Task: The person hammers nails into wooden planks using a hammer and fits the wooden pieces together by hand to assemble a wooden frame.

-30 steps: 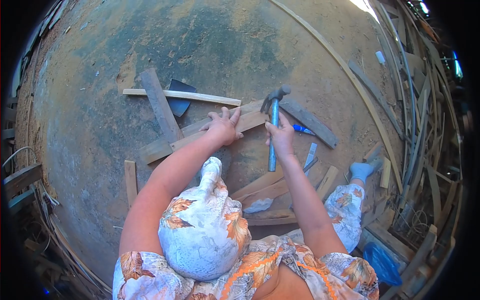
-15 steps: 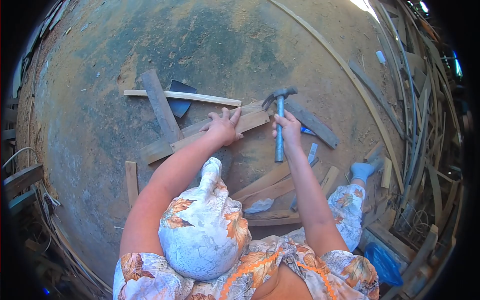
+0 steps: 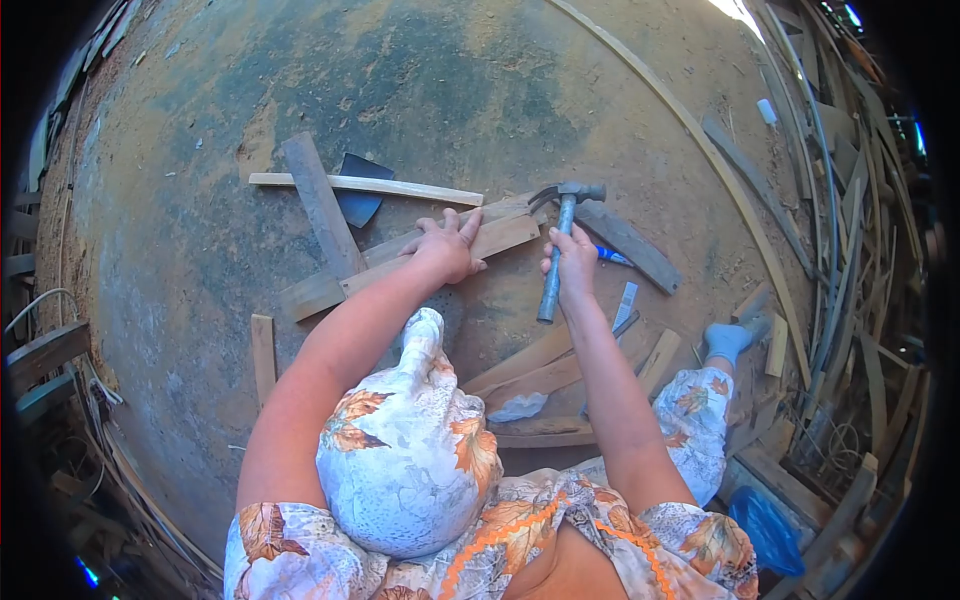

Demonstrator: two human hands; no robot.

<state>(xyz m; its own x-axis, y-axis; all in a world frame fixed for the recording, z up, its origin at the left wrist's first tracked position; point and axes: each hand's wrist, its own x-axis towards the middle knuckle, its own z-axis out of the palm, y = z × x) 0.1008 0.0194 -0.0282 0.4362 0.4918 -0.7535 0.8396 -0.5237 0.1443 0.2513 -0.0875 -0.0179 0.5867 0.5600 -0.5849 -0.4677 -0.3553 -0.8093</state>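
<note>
My right hand (image 3: 570,258) grips a claw hammer (image 3: 551,295) by its blue-grey metal handle. The hammer's head is at the top, its claw pointing left, close above the right ends of the boards. My left hand (image 3: 447,247) rests with spread fingers on a light wooden board (image 3: 400,263), pressing it from above. That board lies along a second plank (image 3: 318,294), partly beneath or behind it; the contact between them is hidden. A greyish plank (image 3: 322,205) meets them at the left, and another dark plank (image 3: 630,247) runs off at the right.
A thin pale strip (image 3: 400,187) lies across a dark flat piece (image 3: 358,205). A blue object (image 3: 612,256) sits beside the right plank. Loose wood pieces (image 3: 530,375) lie near my legs. A long curved strip (image 3: 700,135) and stacked scrap wood line the right.
The hammer has tilted in my right hand, its head shifting slightly right and its handle end swinging left. My left hand and the boards stay in place.
</note>
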